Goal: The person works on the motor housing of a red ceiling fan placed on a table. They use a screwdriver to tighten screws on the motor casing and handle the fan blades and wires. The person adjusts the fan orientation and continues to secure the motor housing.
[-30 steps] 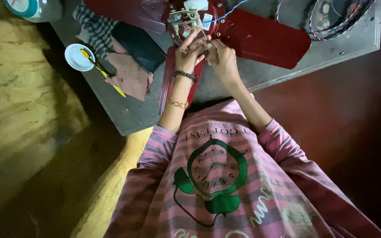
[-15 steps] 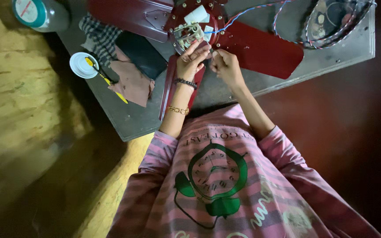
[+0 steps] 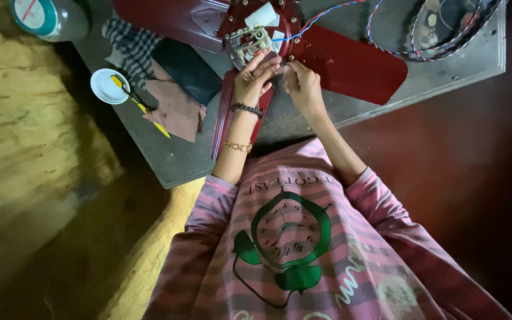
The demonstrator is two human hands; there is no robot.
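Head view: a dark red ceiling fan [image 3: 327,56] lies on a grey metal table [image 3: 386,101], its round hub [image 3: 256,29] facing up with screws around the rim and a small metal part at the middle. Three blades spread from the hub: one toward the upper left, one to the right, one down toward the person.

The left hand [image 3: 255,80] rests at the lower edge of the hub, fingers curled together with the fingertips pinched on something small; what it is cannot be told. A dark bead bracelet and a gold chain sit on that wrist. The right hand [image 3: 303,86] is just right of the left hand, below the hub, fingers bent inward and closed toward the same spot; whether it grips anything cannot be told.

A twisted blue and red wire [image 3: 351,18] runs from the hub to the right, toward a round wire guard [image 3: 451,26] at the table's far right corner. Left of the hub lie a checked cloth [image 3: 131,47], a dark pouch [image 3: 188,71], a brown rag [image 3: 176,109], a white lid [image 3: 109,86] with a yellow-handled tool [image 3: 140,106] across it, and a jar [image 3: 48,18].
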